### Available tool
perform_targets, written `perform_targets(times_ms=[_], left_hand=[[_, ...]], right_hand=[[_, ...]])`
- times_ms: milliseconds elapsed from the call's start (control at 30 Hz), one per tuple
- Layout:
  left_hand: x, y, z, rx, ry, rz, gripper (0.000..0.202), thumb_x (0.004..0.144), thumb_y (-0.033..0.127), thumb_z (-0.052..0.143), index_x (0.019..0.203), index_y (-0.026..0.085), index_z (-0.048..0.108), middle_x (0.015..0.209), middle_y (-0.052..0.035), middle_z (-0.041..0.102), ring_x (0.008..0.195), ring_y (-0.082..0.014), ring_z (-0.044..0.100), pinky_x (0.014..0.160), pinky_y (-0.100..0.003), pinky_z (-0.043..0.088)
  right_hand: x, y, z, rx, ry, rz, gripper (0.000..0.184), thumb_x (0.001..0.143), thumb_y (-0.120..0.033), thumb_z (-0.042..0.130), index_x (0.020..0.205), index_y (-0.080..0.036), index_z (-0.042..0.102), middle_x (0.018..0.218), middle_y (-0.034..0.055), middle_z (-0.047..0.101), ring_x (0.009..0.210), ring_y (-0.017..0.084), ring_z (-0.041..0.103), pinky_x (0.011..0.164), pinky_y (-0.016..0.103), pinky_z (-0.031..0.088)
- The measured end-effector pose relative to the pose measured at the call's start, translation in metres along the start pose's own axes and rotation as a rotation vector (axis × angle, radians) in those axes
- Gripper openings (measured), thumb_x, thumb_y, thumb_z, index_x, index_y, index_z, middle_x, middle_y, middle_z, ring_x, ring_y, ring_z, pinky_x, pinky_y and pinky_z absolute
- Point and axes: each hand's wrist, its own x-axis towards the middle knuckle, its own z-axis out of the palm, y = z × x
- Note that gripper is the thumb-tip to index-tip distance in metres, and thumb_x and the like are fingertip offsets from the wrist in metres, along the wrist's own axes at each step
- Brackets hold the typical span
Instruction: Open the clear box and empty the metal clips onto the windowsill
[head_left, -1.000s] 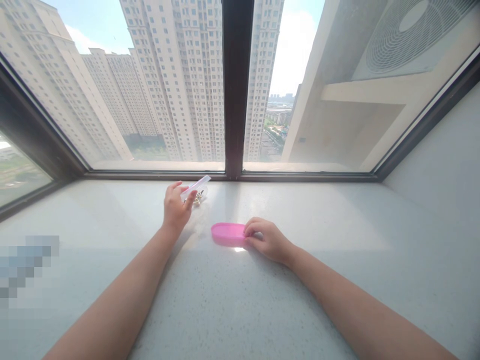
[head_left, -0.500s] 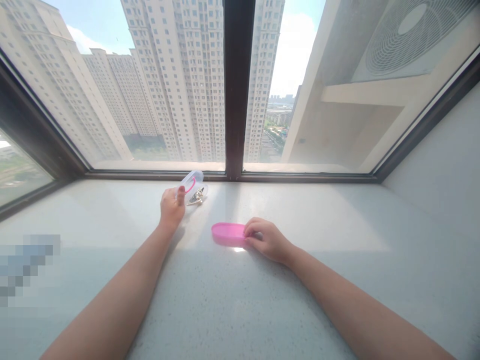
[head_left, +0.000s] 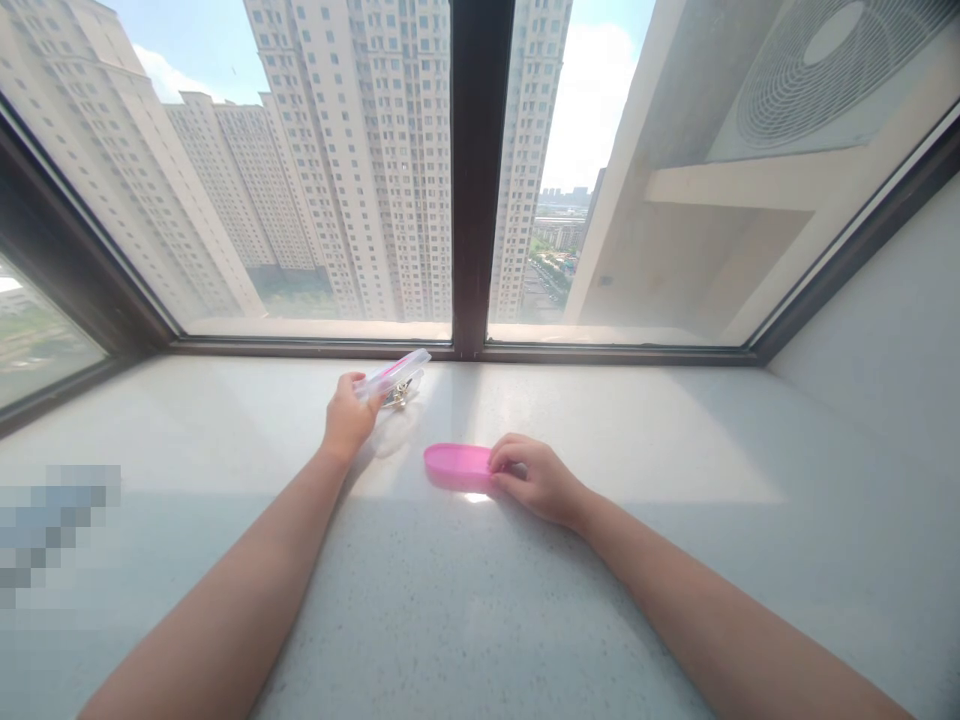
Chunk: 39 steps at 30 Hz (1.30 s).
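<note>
My left hand (head_left: 350,415) is closed on the near end of a clear plastic lid (head_left: 405,371) with a pink strip on it, tilted above the sill. Just under the lid lies a small cluster of shiny metal pieces (head_left: 397,395), partly hidden, and I cannot make out their kind. A shallow pink oval box (head_left: 456,462) rests on the sill to the right and nearer to me. At its right end my right hand (head_left: 534,478) pinches the rim between thumb and fingers.
The pale speckled sill (head_left: 465,590) runs up to a dark window frame (head_left: 474,200). A white wall (head_left: 877,300) closes off the right side. At the left edge there is a blurred, pixelated patch (head_left: 52,525).
My left hand has turned the clear lid flatter and moved it slightly to the right over the metal pieces. My right hand and the pink box have stayed in place.
</note>
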Motion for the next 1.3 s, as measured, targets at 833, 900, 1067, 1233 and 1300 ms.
perform_targets(times_ms=[833, 900, 1067, 1233, 1300], left_hand=[[-0.014, 0.017, -0.003, 0.138, 0.048, 0.402, 0.052, 0.073, 0.035, 0.065, 0.121, 0.024, 0.048, 0.120, -0.0089, 0.059, 0.115, -0.0300, 0.051, 0.100, -0.045, 0.028], [-0.014, 0.019, -0.003, 0.146, 0.044, 0.422, 0.052, 0.074, 0.035, 0.065, 0.121, 0.024, 0.048, 0.123, -0.0096, 0.058, 0.119, -0.0306, 0.049, 0.100, -0.044, 0.026], [-0.015, 0.022, -0.004, 0.156, 0.090, 0.484, 0.048, 0.075, 0.031, 0.062, 0.121, 0.024, 0.048, 0.126, -0.0107, 0.057, 0.128, -0.0315, 0.043, 0.103, -0.042, 0.021], [-0.016, 0.021, -0.002, 0.149, 0.047, 0.601, 0.049, 0.071, 0.021, 0.061, 0.119, 0.024, 0.051, 0.124, -0.0096, 0.060, 0.128, -0.0299, 0.044, 0.106, -0.041, 0.019], [-0.016, 0.021, -0.001, 0.135, 0.049, 0.631, 0.049, 0.071, 0.018, 0.060, 0.119, 0.024, 0.051, 0.122, -0.0089, 0.061, 0.129, -0.0296, 0.043, 0.107, -0.041, 0.018]], right_hand=[[0.000, -0.002, 0.000, -0.015, 0.015, -0.001, 0.014, 0.073, -0.003, 0.058, 0.075, -0.016, 0.065, 0.085, 0.0054, 0.062, 0.075, 0.015, 0.057, 0.069, 0.028, 0.048], [0.000, -0.002, 0.000, -0.014, 0.014, -0.003, 0.014, 0.073, -0.003, 0.058, 0.075, -0.016, 0.065, 0.085, 0.0055, 0.062, 0.075, 0.015, 0.057, 0.069, 0.028, 0.048], [0.000, -0.001, 0.000, -0.018, 0.015, -0.004, 0.014, 0.073, -0.004, 0.058, 0.074, -0.016, 0.065, 0.085, 0.0055, 0.062, 0.075, 0.015, 0.058, 0.070, 0.029, 0.049], [0.000, -0.001, 0.000, -0.024, 0.017, -0.008, 0.013, 0.073, -0.004, 0.059, 0.074, -0.016, 0.065, 0.084, 0.0058, 0.062, 0.075, 0.015, 0.058, 0.070, 0.029, 0.049], [0.000, -0.001, 0.000, -0.024, 0.018, -0.010, 0.013, 0.073, -0.004, 0.059, 0.074, -0.016, 0.065, 0.084, 0.0058, 0.062, 0.076, 0.015, 0.058, 0.070, 0.029, 0.049]])
